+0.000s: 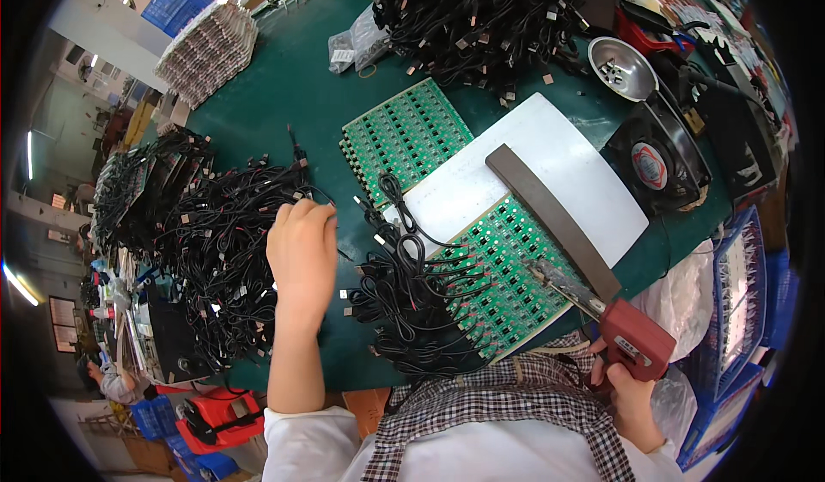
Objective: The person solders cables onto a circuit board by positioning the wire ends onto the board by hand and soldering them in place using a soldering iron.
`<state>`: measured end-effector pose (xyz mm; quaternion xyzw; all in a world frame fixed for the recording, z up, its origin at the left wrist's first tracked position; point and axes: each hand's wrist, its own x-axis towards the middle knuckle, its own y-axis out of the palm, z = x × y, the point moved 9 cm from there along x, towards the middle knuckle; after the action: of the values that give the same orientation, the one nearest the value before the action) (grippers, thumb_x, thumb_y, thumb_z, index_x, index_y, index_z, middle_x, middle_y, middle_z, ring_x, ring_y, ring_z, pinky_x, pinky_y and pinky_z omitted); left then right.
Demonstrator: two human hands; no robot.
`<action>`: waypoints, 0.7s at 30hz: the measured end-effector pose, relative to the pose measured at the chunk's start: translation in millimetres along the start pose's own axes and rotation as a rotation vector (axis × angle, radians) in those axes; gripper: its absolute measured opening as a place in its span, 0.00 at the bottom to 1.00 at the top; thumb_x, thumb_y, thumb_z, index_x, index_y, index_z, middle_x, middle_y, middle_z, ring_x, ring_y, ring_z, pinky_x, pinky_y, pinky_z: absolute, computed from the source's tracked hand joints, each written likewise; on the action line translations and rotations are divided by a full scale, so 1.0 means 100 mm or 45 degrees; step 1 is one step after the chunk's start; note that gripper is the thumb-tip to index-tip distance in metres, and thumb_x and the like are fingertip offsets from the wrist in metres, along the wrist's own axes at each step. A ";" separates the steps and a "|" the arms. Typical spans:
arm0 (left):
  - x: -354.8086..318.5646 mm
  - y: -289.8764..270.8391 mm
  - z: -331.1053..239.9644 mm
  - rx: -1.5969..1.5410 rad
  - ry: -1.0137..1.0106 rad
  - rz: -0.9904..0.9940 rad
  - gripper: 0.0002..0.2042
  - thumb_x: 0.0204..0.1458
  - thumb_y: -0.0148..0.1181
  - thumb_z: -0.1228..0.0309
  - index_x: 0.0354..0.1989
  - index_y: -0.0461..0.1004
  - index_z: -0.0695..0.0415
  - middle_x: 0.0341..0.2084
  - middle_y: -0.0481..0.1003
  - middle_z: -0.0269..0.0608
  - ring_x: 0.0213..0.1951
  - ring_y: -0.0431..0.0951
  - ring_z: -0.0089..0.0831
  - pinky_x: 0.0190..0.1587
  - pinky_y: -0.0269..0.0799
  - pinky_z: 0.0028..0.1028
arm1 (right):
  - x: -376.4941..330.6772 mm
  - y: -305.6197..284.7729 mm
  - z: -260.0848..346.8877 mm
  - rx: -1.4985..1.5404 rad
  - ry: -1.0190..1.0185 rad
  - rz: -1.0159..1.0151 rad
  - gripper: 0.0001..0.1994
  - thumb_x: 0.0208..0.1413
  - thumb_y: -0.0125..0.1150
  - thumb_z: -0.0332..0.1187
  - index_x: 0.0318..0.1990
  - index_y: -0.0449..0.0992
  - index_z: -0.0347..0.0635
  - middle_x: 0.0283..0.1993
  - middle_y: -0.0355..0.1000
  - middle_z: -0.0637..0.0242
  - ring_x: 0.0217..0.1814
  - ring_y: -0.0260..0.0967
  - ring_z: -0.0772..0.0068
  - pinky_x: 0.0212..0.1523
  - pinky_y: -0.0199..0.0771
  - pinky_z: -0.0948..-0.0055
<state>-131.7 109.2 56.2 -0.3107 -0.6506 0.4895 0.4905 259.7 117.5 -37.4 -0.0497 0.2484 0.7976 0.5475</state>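
My left hand [302,246] is over the right edge of a heap of black cables [232,233], its fingers curled inward. Dark cable shows beside the fingertips, but what they grip is hidden. Held in my right hand [632,389] is a red soldering gun [638,338], its metal tip pointing left over a green circuit board panel [507,267]. Along the panel's left side, several black USB cables [404,284] lie with their wire ends on the board. A long dark bar [554,220] lies across the panel's right side.
A stack of green panels [408,130] and a white board [550,155] lie beyond. Farther back is another big cable heap [481,27]. At right stand a metal bowl [620,68], a black fan [653,164] and a blue crate [730,310]. A plastic bag [357,42] lies at the back.
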 end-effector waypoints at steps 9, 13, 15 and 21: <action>-0.08 0.26 0.69 -0.391 -0.086 -0.088 0.05 0.40 0.61 0.79 0.27 0.74 0.63 0.27 0.76 0.40 0.34 0.74 0.33 0.39 0.67 0.29 | 0.03 0.07 0.05 -0.017 0.011 0.029 0.37 0.45 0.65 0.27 0.62 0.50 0.32 0.50 0.66 0.52 0.39 0.70 0.70 0.26 0.73 0.76; -0.24 0.12 1.57 -1.419 -0.534 -0.498 0.04 0.53 0.55 0.77 0.34 0.74 0.64 0.31 0.76 0.39 0.37 0.75 0.25 0.44 0.67 0.21 | 0.05 0.11 0.04 0.013 0.066 0.066 0.38 0.44 0.64 0.25 0.63 0.50 0.36 0.45 0.69 0.52 0.27 0.69 0.76 0.26 0.71 0.79; -0.30 -0.10 1.82 -1.540 -0.418 -0.804 0.05 0.55 0.52 0.77 0.36 0.71 0.66 0.35 0.75 0.46 0.39 0.76 0.32 0.47 0.71 0.26 | 0.08 0.13 0.05 0.019 0.057 0.049 0.38 0.45 0.63 0.24 0.64 0.50 0.36 0.45 0.69 0.52 0.27 0.69 0.76 0.26 0.71 0.80; -0.20 -0.91 0.90 -1.392 -0.133 -1.088 0.02 0.54 0.51 0.81 0.35 0.68 0.65 0.30 0.72 0.45 0.29 0.72 0.28 0.35 0.71 0.23 | 0.05 0.10 0.04 0.009 0.019 0.105 0.38 0.46 0.61 0.21 0.64 0.49 0.38 0.46 0.69 0.51 0.28 0.68 0.77 0.27 0.71 0.80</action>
<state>-202.9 32.5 131.4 -0.2058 -0.8918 -0.1298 0.3815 249.5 120.8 -32.1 -0.0435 0.2570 0.8182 0.5124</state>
